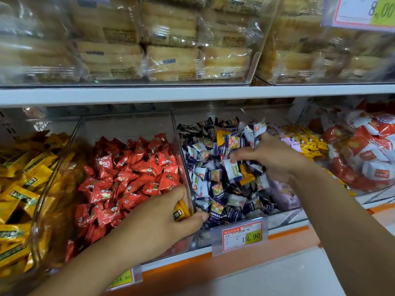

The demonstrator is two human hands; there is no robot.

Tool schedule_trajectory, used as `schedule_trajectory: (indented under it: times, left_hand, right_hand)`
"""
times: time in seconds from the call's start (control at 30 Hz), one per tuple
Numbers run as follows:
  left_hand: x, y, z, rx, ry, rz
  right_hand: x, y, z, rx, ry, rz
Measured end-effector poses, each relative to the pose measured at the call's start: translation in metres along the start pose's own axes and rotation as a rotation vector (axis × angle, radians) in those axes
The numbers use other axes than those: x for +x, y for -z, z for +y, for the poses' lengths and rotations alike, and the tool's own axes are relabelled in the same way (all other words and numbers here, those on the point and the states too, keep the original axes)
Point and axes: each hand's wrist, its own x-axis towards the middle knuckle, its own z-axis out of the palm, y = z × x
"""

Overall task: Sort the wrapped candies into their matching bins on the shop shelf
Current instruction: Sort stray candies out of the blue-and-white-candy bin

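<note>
Pinched in curled fingers point(181, 194) of left hand point(162, 218): small yellow film-wrapped candy point(181, 211), at front left corner of clear plastic bin point(286, 218). Clutched in right hand point(275, 159), inside bin: white-and-purple wrapped candies point(256, 131). Presumably light, crinkly, slippery; grip across body, not wrapper ends.

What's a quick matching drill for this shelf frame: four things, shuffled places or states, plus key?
1. left hand
2. right hand
3. red wrapped candies
4. orange-framed price tag

A. on the front of the purple-and-white candy bin
B. grips a yellow wrapped candy
C. fill the clear plastic bin second from the left
D. pinches white-and-purple wrapped candies

Pairs: 1-B, 2-D, 3-C, 4-A
</note>
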Motion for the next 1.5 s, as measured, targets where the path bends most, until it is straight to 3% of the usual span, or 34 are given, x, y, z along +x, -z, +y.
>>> schedule_trajectory:
  times: [0.2,0.37,0.47,0.67,1.0,1.27,1.4,1.5]
  left_hand:
    - [0.000,0.000,-0.003,0.024,0.007,-0.012]
    - [-0.001,0.000,-0.001,0.018,0.016,-0.020]
    - [0.000,0.001,0.001,0.035,0.011,-0.017]
    - [-0.001,0.002,0.001,0.016,0.010,0.004]
    - [-0.006,0.004,0.008,-0.011,0.003,0.021]
    - [-0.004,0.005,0.003,-0.070,-0.016,0.019]
    - [0.000,0.006,-0.004,-0.213,-0.077,0.215]
    - [0.000,0.008,0.000,-0.272,-0.090,0.352]
  right_hand:
    - [-0.006,-0.022,-0.019,-0.264,0.142,0.031]
    - [-0.007,-0.026,-0.011,-0.310,0.087,-0.231]
    - [-0.012,0.000,-0.009,-0.226,0.066,-0.263]
    - [-0.013,0.016,0.002,-0.487,0.190,-0.115]
    - [0.004,-0.061,0.023,-0.627,0.500,0.062]
    - [0.006,-0.041,0.014,-0.284,0.377,0.040]
    - [-0.006,-0.019,0.008,-0.156,0.409,0.099]
    - [-0.021,-0.007,0.002,-0.047,0.446,-0.012]
